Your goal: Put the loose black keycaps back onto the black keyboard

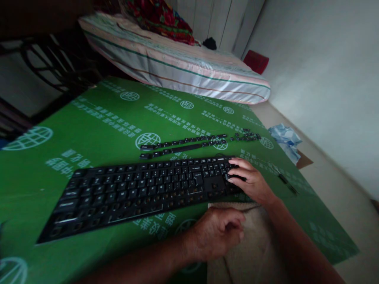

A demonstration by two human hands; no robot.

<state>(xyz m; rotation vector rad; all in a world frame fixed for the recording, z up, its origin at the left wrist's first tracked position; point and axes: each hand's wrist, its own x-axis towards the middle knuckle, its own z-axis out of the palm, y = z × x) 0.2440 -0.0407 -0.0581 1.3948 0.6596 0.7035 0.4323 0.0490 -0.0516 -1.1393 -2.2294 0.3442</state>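
A black computer keyboard (133, 189) lies slantwise on the green sheet. Its nearest rows and a patch left of the number pad show bare sockets without keycaps. My right hand (248, 177) reaches over the number pad, two fingertips closed around a small keycap (227, 176) at the keyboard's surface. My left hand (219, 232) is curled near the keyboard's front edge, above a beige cloth (248, 252); whatever its fingers may hold is hidden. Behind the keyboard, loose keycaps (189, 140) lie in two lines, among them a long space bar (186, 148). Several more keycaps (247, 136) form a scattered cluster further right.
The green sheet (97, 118) is printed with white globes and characters. A thin tool (287, 183) lies near its right edge. Past the far edge stands a bed with a striped mattress (183, 71). Crumpled blue-white plastic (286, 138) is on the floor beside the wall.
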